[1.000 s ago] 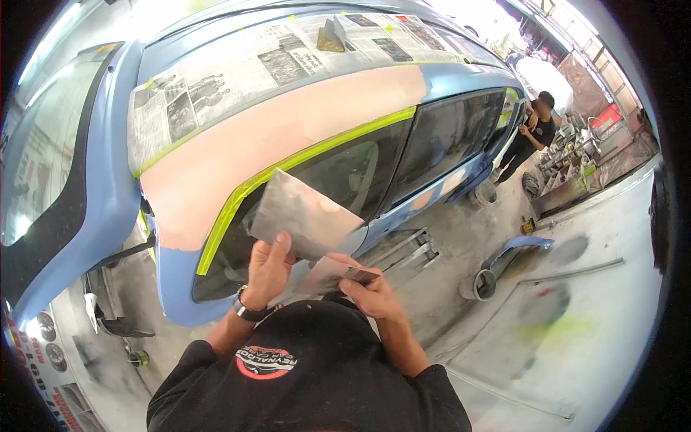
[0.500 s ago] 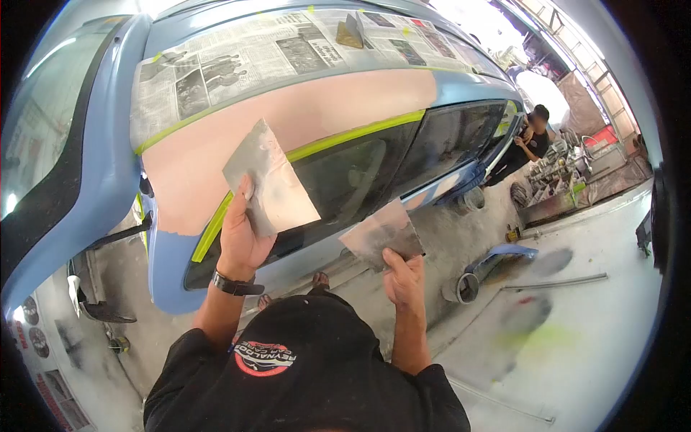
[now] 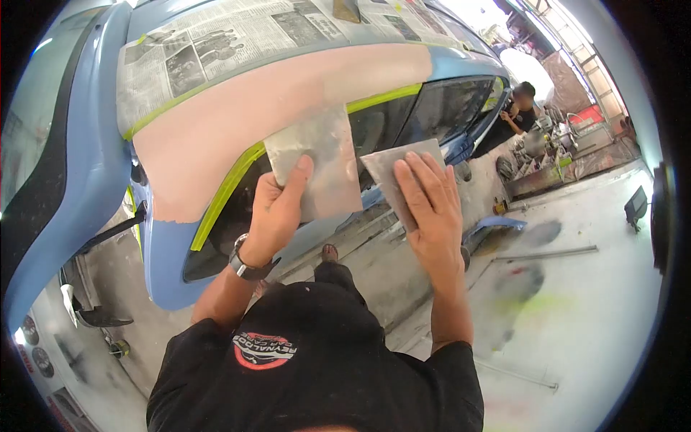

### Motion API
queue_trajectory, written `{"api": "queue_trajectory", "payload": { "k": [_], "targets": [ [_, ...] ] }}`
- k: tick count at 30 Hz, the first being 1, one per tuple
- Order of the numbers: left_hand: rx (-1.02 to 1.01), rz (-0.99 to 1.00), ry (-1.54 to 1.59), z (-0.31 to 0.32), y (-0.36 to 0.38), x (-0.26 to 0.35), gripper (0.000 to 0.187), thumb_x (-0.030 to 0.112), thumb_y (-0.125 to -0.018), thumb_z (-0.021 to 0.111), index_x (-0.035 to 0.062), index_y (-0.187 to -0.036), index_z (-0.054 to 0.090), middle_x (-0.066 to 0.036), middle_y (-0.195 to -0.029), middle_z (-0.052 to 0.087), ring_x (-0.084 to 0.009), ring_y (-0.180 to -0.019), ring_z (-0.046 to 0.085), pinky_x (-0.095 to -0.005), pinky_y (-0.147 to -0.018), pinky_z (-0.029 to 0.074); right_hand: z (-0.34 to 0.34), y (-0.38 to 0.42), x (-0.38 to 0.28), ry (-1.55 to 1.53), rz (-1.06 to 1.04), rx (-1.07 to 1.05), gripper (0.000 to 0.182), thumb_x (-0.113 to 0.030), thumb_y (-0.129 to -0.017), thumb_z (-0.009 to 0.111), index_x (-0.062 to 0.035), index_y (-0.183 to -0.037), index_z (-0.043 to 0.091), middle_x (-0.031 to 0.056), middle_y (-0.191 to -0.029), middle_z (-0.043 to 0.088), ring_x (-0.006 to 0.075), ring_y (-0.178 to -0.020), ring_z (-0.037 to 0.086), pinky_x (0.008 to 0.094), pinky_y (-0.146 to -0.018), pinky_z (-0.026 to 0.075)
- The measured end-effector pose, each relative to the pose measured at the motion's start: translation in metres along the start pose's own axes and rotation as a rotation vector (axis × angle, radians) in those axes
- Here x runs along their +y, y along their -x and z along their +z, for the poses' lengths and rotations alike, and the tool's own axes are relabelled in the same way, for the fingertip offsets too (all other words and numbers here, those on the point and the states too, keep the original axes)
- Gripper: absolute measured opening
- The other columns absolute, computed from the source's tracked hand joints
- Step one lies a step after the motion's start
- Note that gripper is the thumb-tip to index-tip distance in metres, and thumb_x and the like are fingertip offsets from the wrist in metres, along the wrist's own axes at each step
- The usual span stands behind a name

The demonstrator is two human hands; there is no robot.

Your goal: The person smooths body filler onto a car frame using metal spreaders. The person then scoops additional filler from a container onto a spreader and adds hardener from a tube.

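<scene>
Holding two thin plates up in front of the blue car (image 3: 169, 263) appears to be the step in hand. The left hand (image 3: 277, 216) has its grip clamped on the larger plate (image 3: 331, 162), thumb pressed on its smeared face. The right hand (image 3: 435, 216) lays its fingers along the smaller plate (image 3: 383, 164); its thumb is hidden, but the grip looks closed on it. The plates sit near each other, edges apart, below the pink patch (image 3: 281, 93) in view. Moving either plate would call for a firm hold, a controlled tilt and clearance from the green tape (image 3: 223, 201).
</scene>
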State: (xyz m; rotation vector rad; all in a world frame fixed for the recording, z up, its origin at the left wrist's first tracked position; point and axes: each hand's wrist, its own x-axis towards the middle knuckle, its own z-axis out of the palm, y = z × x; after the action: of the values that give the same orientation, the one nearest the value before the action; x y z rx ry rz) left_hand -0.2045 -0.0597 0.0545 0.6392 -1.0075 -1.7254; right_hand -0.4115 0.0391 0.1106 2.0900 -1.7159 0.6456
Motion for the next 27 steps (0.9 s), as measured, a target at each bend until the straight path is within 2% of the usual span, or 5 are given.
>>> {"api": "queue_trajectory", "payload": {
  "k": [12,15,21,24,27],
  "targets": [
    [0.480,0.163,-0.354,0.058,-0.076,-0.074,0.030,0.030,-0.102,0.060,0.0025,-0.106,0.071,0.001,-0.097,0.069,-0.0046,-0.085,0.057,-0.0252,-0.074,0.047,0.054,-0.036,0.160,-0.480,-0.399,-0.481,0.050,-0.001,-0.073,0.066,-0.0125,-0.122,0.068,0.0094,-0.121,0.065,0.0307,-0.113,0.062,0.0427,-0.098,0.048],
    [0.729,0.530,-1.793,0.030,-0.088,-0.046,0.052,0.000,-0.082,0.060,-0.0080,-0.133,0.053,-0.026,-0.110,0.067,-0.0354,-0.094,0.064,-0.0425,-0.083,0.048,0.049,-0.074,0.244,-0.499,-0.229,-0.339,0.052,0.008,-0.074,0.057,-0.0047,-0.124,0.066,0.0170,-0.118,0.066,0.0344,-0.111,0.064,0.0427,-0.097,0.051],
    [0.766,0.616,-0.311,-0.034,-0.120,-0.003,0.060,0.016,-0.094,0.064,-0.0053,-0.145,0.040,-0.016,-0.142,0.052,-0.0293,-0.126,0.054,-0.0361,-0.109,0.041,0.057,-0.183,0.333,-0.417,-0.127,-0.237,0.036,0.004,-0.089,0.049,-0.0018,-0.118,0.068,0.0236,-0.104,0.067,0.0398,-0.099,0.065,0.0422,-0.088,0.051],
    [0.617,0.727,-0.764,-0.082,-0.126,-0.003,0.042,0.019,-0.103,0.055,-0.0011,-0.139,0.047,-0.016,-0.127,0.058,-0.0281,-0.115,0.059,-0.0399,-0.101,0.050,0.089,-0.215,0.347,-0.339,-0.195,-0.263,0.034,0.002,-0.090,0.048,-0.0036,-0.116,0.070,0.0223,-0.104,0.068,0.0397,-0.098,0.066,0.0443,-0.088,0.050],
    [-0.015,0.509,0.556,-0.083,-0.150,0.015,0.040,0.023,-0.104,0.053,0.0001,-0.136,0.049,-0.013,-0.111,0.060,-0.0272,-0.102,0.061,-0.0491,-0.099,0.053,0.107,-0.226,0.349,-0.265,-0.237,-0.278,0.032,0.002,-0.091,0.050,-0.0028,-0.116,0.070,0.0207,-0.102,0.067,0.0386,-0.094,0.065,0.0418,-0.087,0.050]
  ]
}}
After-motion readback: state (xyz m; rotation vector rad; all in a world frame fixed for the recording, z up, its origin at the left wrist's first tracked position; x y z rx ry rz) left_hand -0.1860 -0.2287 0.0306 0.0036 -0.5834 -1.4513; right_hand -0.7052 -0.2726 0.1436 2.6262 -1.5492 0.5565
